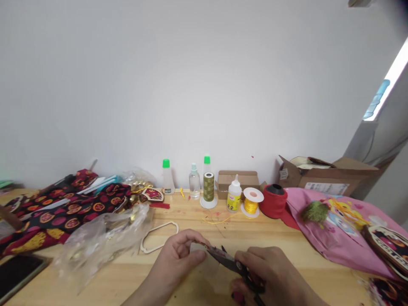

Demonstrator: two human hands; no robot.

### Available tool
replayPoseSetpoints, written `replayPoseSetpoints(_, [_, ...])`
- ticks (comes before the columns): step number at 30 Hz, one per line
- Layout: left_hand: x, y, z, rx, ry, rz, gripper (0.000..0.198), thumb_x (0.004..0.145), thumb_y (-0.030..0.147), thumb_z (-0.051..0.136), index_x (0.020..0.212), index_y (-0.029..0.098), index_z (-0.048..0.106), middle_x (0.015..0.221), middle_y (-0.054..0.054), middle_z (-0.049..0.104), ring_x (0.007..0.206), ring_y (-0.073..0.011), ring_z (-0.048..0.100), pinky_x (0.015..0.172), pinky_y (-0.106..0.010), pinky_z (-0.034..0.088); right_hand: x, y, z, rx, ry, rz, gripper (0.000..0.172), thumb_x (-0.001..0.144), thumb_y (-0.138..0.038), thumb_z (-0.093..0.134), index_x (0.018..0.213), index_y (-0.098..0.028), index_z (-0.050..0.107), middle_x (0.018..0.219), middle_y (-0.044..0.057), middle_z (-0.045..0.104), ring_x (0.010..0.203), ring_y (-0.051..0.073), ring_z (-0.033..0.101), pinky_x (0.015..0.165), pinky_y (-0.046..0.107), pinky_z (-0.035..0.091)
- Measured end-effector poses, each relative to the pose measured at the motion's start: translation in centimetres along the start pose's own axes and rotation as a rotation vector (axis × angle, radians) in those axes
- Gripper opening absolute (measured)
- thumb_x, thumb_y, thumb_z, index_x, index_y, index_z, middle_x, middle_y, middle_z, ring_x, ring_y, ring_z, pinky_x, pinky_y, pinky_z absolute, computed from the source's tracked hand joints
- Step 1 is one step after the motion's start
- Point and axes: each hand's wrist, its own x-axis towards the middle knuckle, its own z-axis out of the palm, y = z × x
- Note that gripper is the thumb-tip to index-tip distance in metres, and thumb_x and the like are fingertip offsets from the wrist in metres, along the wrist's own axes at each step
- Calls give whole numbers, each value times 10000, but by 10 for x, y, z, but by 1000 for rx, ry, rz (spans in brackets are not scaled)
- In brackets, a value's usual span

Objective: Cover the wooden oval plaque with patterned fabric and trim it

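Near the front middle of the wooden table (287, 250), my left hand (180, 259) pinches a small flat piece (196, 246) between thumb and fingers. Its details are mostly hidden by my fingers. My right hand (270, 272) is wrapped round the dark handles of a pair of scissors (237, 265). The scissor blades point left and reach the piece at my left fingertips, with dark and reddish bits around them. Behind my left hand lies a pale wooden outline frame (159, 226).
Patterned dark fabric (92, 208), a clear plastic bag (102, 233) and a phone (21, 276) lie left. Along the wall stand a green thread spool (208, 188), a glue bottle (234, 196), yellow cord (251, 206) and red thread (273, 204). Pink fabric (338, 238) covers the right.
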Motion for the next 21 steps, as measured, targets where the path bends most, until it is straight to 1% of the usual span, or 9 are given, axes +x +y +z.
replayPoseSetpoints(3, [0,-1,0,5,-6,9,93,622,226,689,676,191,622,519,45,620,404,-17,466,402,-99,322,-1,0,1,16,-13,-17,39,650,-171,520,616,-186,532,490,-24,504,401,93,418,400,212,232])
replayPoseSetpoints(7, [0,0,0,-1,-2,15,85,616,223,693,665,197,628,452,79,565,338,9,378,379,-92,302,1,-1,-1,25,2,-12,51,647,-156,516,605,-183,527,479,-32,489,403,89,400,399,209,227])
replayPoseSetpoints(12, [1,-2,-1,0,-8,29,92,606,222,699,671,194,640,515,56,616,386,-9,437,380,-94,303,1,-1,-1,51,32,-16,89,670,-155,494,593,-192,521,471,-41,482,396,84,391,403,201,236])
replayPoseSetpoints(15, [1,-2,-1,9,-4,35,87,612,227,695,676,198,642,509,64,604,371,1,409,368,-89,282,0,0,0,41,47,-13,97,677,-145,484,599,-186,525,476,-37,486,393,81,399,405,200,242])
replayPoseSetpoints(18, [0,-2,-1,18,10,30,88,612,230,695,675,196,642,514,60,602,383,-3,412,369,-89,281,-1,-1,0,47,32,-14,92,680,-149,490,599,-180,522,477,-34,488,393,82,409,403,198,243])
replayPoseSetpoints(21, [0,-1,-1,11,22,34,94,601,223,703,668,197,642,453,77,548,359,1,379,353,-88,260,-2,-2,-1,63,23,14,105,666,-127,503,574,-179,504,481,-32,496,403,83,426,410,195,253])
